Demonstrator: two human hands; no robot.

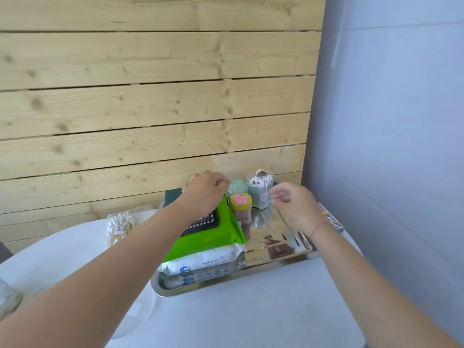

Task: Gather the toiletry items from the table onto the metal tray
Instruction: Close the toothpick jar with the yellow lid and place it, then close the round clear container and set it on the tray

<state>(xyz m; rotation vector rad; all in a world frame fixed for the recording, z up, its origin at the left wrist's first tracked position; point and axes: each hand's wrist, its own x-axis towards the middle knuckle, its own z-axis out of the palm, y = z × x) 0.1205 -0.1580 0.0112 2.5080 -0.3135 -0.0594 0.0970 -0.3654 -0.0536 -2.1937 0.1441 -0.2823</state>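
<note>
The metal tray (281,254) lies on the white table. On it a green wipes pack (213,232) rests on a white baby wipes pack (200,262). Behind them stand a yellow-lidded jar (241,204), a round pale-green box (237,185) and a mint cotton swab holder (260,189). My left hand (204,192) hovers over the green pack's far end, fingers curled, nothing visibly held. My right hand (292,204) hangs above the tray's bare right part, just right of the swab holder, fingers loosely bent and apart.
A clear bag of cotton swabs (120,226) lies on the table left of the tray. A colourful flat packet (329,217) sits right of the tray. A dark green box (173,194) stands behind the packs. A wooden slat wall rises behind; a glass object (7,297) is at far left.
</note>
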